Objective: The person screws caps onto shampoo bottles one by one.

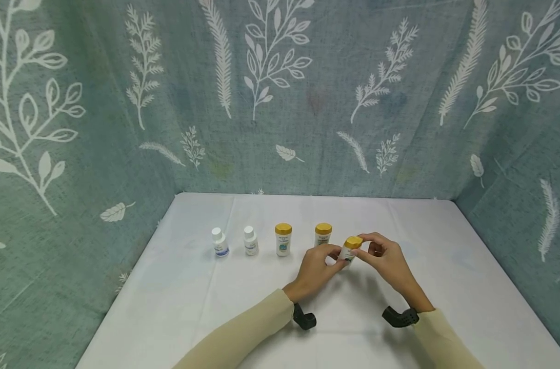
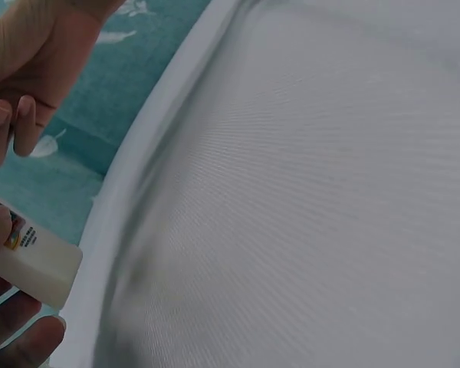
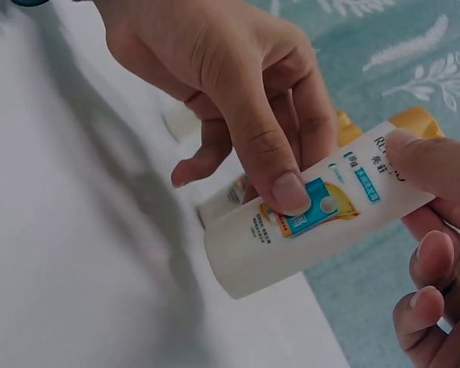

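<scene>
Both hands hold a white bottle with a gold cap (image 1: 352, 242), tilted over the white cloth. My left hand (image 1: 313, 269) pinches its lower body from the left; in the right wrist view its thumb presses the blue and yellow label of the bottle (image 3: 345, 218). From the right, my right hand (image 1: 388, 260) grips the upper end by the cap, with the thumb on the front of the neck. The left wrist view shows the base of the bottle (image 2: 42, 268) at the left edge, and the cap is out of that frame.
Behind my left hand stands another gold-capped bottle (image 1: 323, 233), partly hidden. Further left along the row are a gold-capped bottle (image 1: 283, 241) and two smaller white bottles, one nearer (image 1: 251, 242), one at the far left (image 1: 220, 243). A leaf-patterned green cloth (image 1: 317, 154) surrounds the table.
</scene>
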